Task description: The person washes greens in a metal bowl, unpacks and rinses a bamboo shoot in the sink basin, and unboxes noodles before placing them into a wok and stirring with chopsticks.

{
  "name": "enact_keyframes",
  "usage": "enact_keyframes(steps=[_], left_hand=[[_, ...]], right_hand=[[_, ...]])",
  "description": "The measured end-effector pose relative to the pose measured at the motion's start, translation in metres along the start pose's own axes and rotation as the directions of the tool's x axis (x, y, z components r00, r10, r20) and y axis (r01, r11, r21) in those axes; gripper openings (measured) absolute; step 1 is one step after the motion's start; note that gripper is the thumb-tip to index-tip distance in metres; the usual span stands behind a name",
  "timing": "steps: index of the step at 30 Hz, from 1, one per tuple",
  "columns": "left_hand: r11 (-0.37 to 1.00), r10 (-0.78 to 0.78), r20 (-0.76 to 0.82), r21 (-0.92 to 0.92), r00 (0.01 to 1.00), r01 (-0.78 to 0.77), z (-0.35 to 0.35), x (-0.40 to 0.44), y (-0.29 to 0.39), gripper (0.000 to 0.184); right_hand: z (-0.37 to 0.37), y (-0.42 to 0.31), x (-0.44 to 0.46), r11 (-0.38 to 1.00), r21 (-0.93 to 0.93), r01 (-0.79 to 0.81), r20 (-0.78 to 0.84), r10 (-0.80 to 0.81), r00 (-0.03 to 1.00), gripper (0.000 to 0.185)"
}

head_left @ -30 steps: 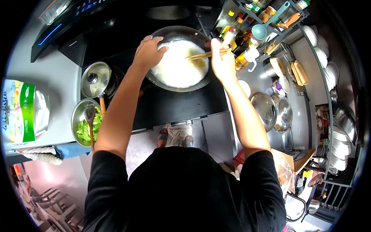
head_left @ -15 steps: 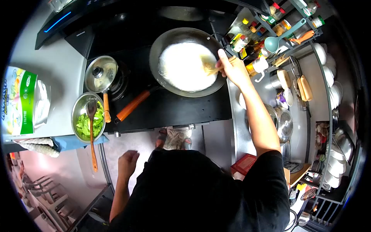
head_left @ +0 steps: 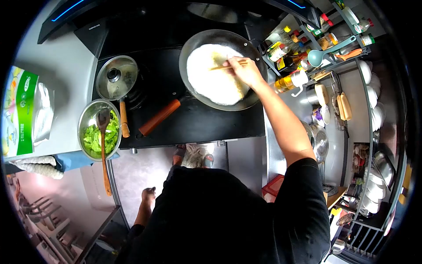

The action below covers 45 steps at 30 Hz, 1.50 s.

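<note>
My right hand [head_left: 246, 70] is closed around wooden chopsticks [head_left: 224, 67] over the wok. White, foamy liquid [head_left: 211, 86] fills much of the wok [head_left: 255, 102], with yellowish patches near the chopsticks and along the right side. The wok's wooden handle [head_left: 160, 117] points toward the front left of the stove, with no hand on it. My left hand [head_left: 148, 194] hangs low beside my body, fingers curled and nothing visible in them.
A lidded saucepan [head_left: 105, 81] stands left on the black stove [head_left: 211, 125]. Near it, a metal bowl [head_left: 82, 140] holds green leaves and a wooden spoon [head_left: 104, 154]. Bottles [head_left: 277, 52] and a ladle [head_left: 315, 57] are at right. A green-and-white package [head_left: 27, 114] stands left.
My right hand has moved from the wok's right rim inward over the liquid, chopsticks now pointing left. Yellowish patches show in the liquid. My left hand has dropped lower. The view has shifted slightly.
</note>
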State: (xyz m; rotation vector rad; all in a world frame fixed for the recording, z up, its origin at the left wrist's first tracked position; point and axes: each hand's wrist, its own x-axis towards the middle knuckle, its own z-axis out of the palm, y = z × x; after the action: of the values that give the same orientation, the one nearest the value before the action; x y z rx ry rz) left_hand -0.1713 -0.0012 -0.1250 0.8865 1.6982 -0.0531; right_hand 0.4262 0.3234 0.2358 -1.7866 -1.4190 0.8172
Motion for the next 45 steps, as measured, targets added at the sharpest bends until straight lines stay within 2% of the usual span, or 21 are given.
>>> enact_keyframes(steps=[2, 4, 6, 8, 10, 13, 16, 18, 21, 24, 27, 29, 31, 32, 34, 35, 36, 38, 41, 43, 45], left_hand=[[0.947, 0.158, -0.046, -0.275, 0.986, -0.165, 0.005, 0.029, -0.001, 0.03], [0.935, 0.312, -0.19, 0.234, 0.931, -0.265, 0.0, 0.012, 0.064, 0.028], [0.649, 0.753, -0.257, 0.44, 0.605, -0.621, -0.005, -0.017, 0.132, 0.022], [0.718, 0.696, -0.348, 0.313, 0.628, -0.622, -0.007, -0.057, 0.211, 0.02], [0.706, 0.708, -0.337, 0.338, 0.62, -0.622, -0.005, -0.08, 0.269, 0.023], [0.6, 0.799, -0.303, 0.448, 0.519, -0.663, 0.004, -0.083, 0.327, 0.029], [0.504, 0.864, -0.3, 0.516, 0.405, -0.693, 0.008, -0.081, 0.371, 0.037], [0.414, 0.909, -0.287, 0.554, 0.301, -0.722, 0.012, -0.07, 0.386, 0.042], [0.357, 0.934, -0.272, 0.713, 0.232, -0.603, 0.024, -0.033, 0.4, 0.047], [0.33, 0.943, -0.217, 0.706, 0.252, -0.627, 0.025, -0.007, 0.409, 0.047], [0.344, 0.92, -0.126, 0.716, 0.372, -0.607, 0.017, -0.018, 0.41, 0.05], [0.339, 0.932, -0.182, 0.748, 0.314, -0.571, 0.019, -0.029, 0.406, 0.039], [0.342, 0.935, -0.196, 0.725, 0.296, -0.598, 0.017, -0.046, 0.402, 0.031], [0.35, 0.932, -0.187, 0.682, 0.309, -0.642, 0.015, -0.056, 0.399, 0.029], [0.407, 0.913, -0.204, 0.549, 0.354, -0.731, 0.012, -0.085, 0.388, 0.024], [0.449, 0.894, -0.224, 0.455, 0.389, -0.769, 0.012, -0.1, 0.376, 0.022], [0.505, 0.862, -0.209, 0.414, 0.461, -0.757, 0.011, -0.108, 0.358, 0.022], [0.647, 0.759, -0.205, 0.337, 0.617, -0.684, 0.008, -0.117, 0.309, 0.022], [0.781, 0.605, -0.212, 0.344, 0.767, -0.521, 0.01, -0.08, 0.196, 0.03], [0.702, 0.64, -0.027, 0.427, 0.768, -0.57, 0.011, -0.018, 0.084, 0.026], [0.537, 0.661, 0.078, 0.646, 0.747, -0.542, 0.016, 0.001, 0.014, 0.032]], right_hand=[[-0.025, 0.008, -0.004, 0.996, -0.064, -0.054, -0.012, 0.053, 0.999, 0.056], [-0.06, -0.006, -0.021, 0.994, -0.049, -0.093, -0.149, 0.085, 0.985, 0.062], [-0.085, -0.001, -0.032, 0.986, -0.147, -0.081, -0.212, 0.049, 0.976, 0.063], [-0.08, 0.014, -0.033, 0.895, -0.421, -0.149, -0.259, 0.039, 0.965, 0.063], [-0.056, 0.035, -0.033, 0.855, -0.519, -0.009, -0.238, -0.135, 0.962, 0.061], [-0.03, 0.011, -0.034, 0.982, -0.168, -0.086, -0.058, 0.077, 0.995, 0.059], [-0.05, -0.016, -0.013, 0.98, -0.123, -0.158, -0.205, 0.13, 0.97, 0.063], [-0.041, 0.002, 0.016, 0.989, -0.112, -0.093, -0.314, 0.053, 0.948, 0.059], [-0.005, 0.015, 0.02, 0.983, -0.182, -0.011, -0.259, -0.037, 0.965, 0.051], [-0.004, 0.021, 0.013, 0.986, -0.138, -0.097, -0.13, 0.079, 0.988, 0.057], [-0.059, -0.013, -0.019, 0.969, -0.135, -0.209, -0.123, 0.193, 0.974, 0.078], [-0.083, 0.0, -0.031, 0.947, -0.277, -0.16, -0.255, 0.088, 0.963, 0.083], [-0.083, 0.009, -0.041, 0.851, -0.509, -0.132, -0.263, -0.008, 0.965, 0.077], [-0.072, 0.02, -0.041, 0.864, -0.49, -0.115, -0.263, -0.021, 0.964, 0.069], [-0.043, 0.033, -0.045, 0.876, -0.473, 0.098, -0.226, -0.228, 0.947, 0.059], [-0.036, 0.028, -0.045, 0.907, -0.399, 0.136, -0.136, -0.205, 0.969, 0.053], [-0.032, 0.017, -0.045, 0.984, -0.166, 0.056, -0.105, -0.074, 0.992, 0.055], [-0.04, 0.023, -0.03, 0.999, -0.043, -0.022, -0.175, 0.014, 0.984, 0.057], [-0.043, 0.011, -0.016, 0.985, -0.172, 0.004, -0.32, -0.06, 0.946, 0.057], [-0.029, 0.022, -0.007, 0.96, -0.272, -0.074, -0.322, -0.019, 0.946, 0.051], [-0.019, 0.031, -0.011, 0.99, -0.135, -0.047, -0.189, 0.021, 0.982, 0.053]])
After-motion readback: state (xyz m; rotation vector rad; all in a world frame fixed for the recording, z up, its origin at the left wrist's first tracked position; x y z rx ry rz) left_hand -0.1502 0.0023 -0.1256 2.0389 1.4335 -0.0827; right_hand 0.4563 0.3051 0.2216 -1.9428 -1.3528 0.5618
